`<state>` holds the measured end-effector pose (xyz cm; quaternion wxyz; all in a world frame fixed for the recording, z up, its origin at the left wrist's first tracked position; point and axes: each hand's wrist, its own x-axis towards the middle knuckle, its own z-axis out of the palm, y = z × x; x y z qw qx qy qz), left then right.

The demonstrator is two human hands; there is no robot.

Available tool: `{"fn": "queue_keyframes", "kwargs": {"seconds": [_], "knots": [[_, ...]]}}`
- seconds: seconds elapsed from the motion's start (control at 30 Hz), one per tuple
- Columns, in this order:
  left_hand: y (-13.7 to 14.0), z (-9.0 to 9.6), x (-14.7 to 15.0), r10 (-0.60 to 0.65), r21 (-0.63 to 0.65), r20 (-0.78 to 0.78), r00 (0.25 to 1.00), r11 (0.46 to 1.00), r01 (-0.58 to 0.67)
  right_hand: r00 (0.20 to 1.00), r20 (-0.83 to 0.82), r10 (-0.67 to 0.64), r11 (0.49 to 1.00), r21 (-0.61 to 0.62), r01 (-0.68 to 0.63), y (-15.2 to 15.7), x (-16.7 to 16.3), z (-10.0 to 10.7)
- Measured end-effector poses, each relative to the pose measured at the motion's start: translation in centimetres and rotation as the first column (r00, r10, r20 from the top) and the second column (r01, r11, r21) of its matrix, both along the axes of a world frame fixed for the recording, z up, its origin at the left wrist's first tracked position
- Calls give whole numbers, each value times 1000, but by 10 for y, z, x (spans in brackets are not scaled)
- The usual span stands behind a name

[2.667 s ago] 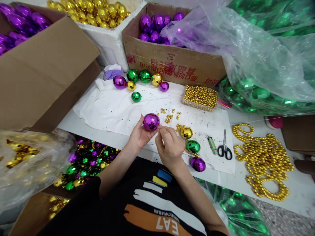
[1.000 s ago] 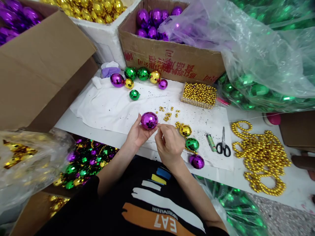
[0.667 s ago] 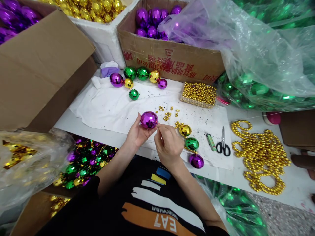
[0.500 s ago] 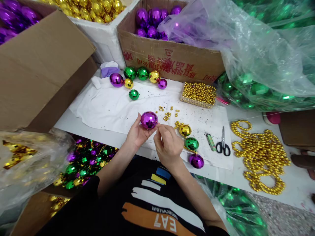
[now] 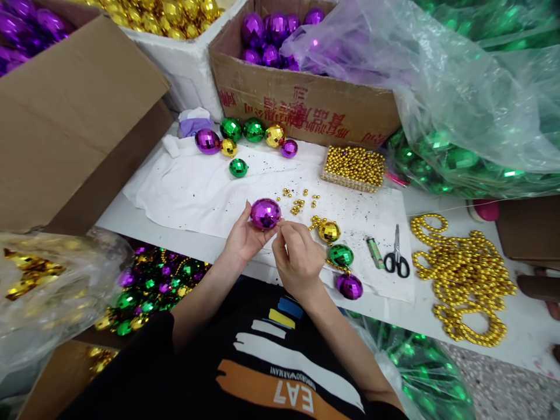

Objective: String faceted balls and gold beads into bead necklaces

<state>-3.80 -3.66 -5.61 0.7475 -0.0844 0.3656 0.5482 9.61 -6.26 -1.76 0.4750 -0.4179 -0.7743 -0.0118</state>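
A shiny purple faceted ball [image 5: 265, 213] rests in my left hand [image 5: 245, 239], with thumb and fingers around its lower left side. My right hand [image 5: 298, 251] is closed in a pinch at the ball's right end; what sits between its fingertips is too small to make out. Just right of that hand, a gold ball [image 5: 329, 231], a green ball [image 5: 340, 255] and another purple ball [image 5: 349, 286] lie joined in a row with gold beads. Small loose gold beads [image 5: 298, 206] are scattered on the white cloth [image 5: 188, 192] beyond my hands.
Black-handled scissors [image 5: 396, 262] and a green tube-like item [image 5: 374, 253] lie to the right, near a heap of gold bead strands [image 5: 468, 280]. A clear box of gold beads [image 5: 353, 169] stands behind. Cardboard boxes [image 5: 301, 105] and green-filled plastic bags [image 5: 464, 134] line the back.
Almost nothing differs. My right hand has shifted very slightly left at the purple ball, and my left hand still holds the ball in the same place.
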Motion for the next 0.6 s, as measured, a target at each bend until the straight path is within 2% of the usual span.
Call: {"fn": "queue_keyframes", "kwargs": {"seconds": [0.17,0.33,0.47,0.53,0.6], "knots": [[0,6,4,-1,-9,3,1000,1000,1,999,31,-26,999,-30,27,6,-5,-12],[-6,12,4,-36,97,-60,998,994,42,990,134,-41,976,-208,69,-2,2,-7],[-14,23,-3,30,168,-253,967,986,13,995,82,59,933,-359,-26,-21,23,4],[-17,34,-9,75,265,-361,930,964,25,994,44,103,896,-438,-74,-26,34,9],[-17,47,-12,106,384,-431,896,920,76,994,2,112,868,-487,-96,-25,45,16]]}}
